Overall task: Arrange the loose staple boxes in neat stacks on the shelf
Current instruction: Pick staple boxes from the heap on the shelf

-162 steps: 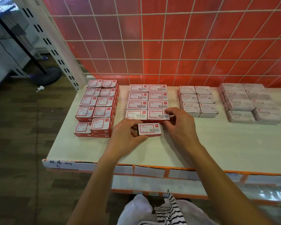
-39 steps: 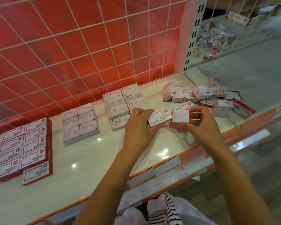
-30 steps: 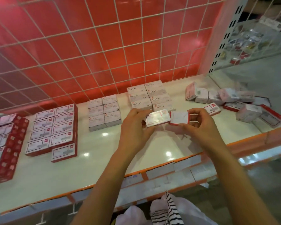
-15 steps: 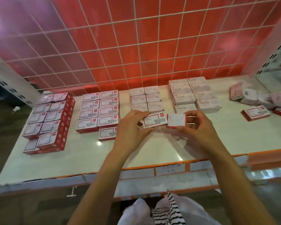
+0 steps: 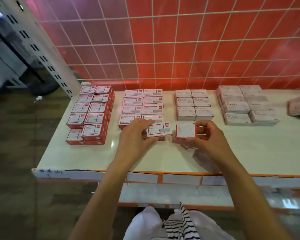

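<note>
Over front of white shelf (image 5: 97, 158): left hand (image 5: 135, 137) closed around red-and-white box (image 5: 159, 129), label up; right hand (image 5: 209, 137) pinching second box (image 5: 186, 132) by its end, blank face up. Both boxes raised just off shelf, side by side, not touching. Behind: four blocks of stacked boxes (image 5: 142, 105) in rows. Far right edge: loose boxes (image 5: 297, 106). Behind everything: red wire-grid wall (image 5: 180, 49).

Stood behind a white wire grid (image 5: 163, 40): red tiled wall (image 5: 197, 49). Leaned left of that grid: white slotted upright (image 5: 47, 54). Lay below the upright: dark wood-look floor (image 5: 16, 153), small white object (image 5: 38, 98).
</note>
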A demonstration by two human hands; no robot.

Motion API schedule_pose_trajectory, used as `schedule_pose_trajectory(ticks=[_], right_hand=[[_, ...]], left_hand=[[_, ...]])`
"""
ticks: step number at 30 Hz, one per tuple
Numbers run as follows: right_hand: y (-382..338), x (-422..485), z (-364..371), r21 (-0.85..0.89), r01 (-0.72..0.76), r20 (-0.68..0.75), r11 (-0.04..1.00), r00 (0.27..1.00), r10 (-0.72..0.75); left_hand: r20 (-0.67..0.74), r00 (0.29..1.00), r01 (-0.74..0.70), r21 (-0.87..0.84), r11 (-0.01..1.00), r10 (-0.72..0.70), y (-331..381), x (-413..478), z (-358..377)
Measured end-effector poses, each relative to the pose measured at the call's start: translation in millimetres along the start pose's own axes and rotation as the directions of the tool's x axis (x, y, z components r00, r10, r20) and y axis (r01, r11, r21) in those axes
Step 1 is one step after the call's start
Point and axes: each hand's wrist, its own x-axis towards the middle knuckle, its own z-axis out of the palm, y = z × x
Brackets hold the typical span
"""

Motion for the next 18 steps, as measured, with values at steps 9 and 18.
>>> schedule_pose_trajectory(ticks=[9, 18], right_hand=[[5.7, 2.2, 21.5, -0.088, 0.016, -0.012, 0.996, 1.0, -0.017], [6.3, -0.5, 22.6, -0.099, 0.027, -0.049, 0.995, 0.998, -0.032]], left_hand=[[0.021, 1.0, -0.02, 0.08, 0.997, 0.019, -21.2, -5.7, -5.1], [-0.027, 1.0, -0.005, 0.057, 0.998, 0.006, -18.5, -8.5, 5.3]])
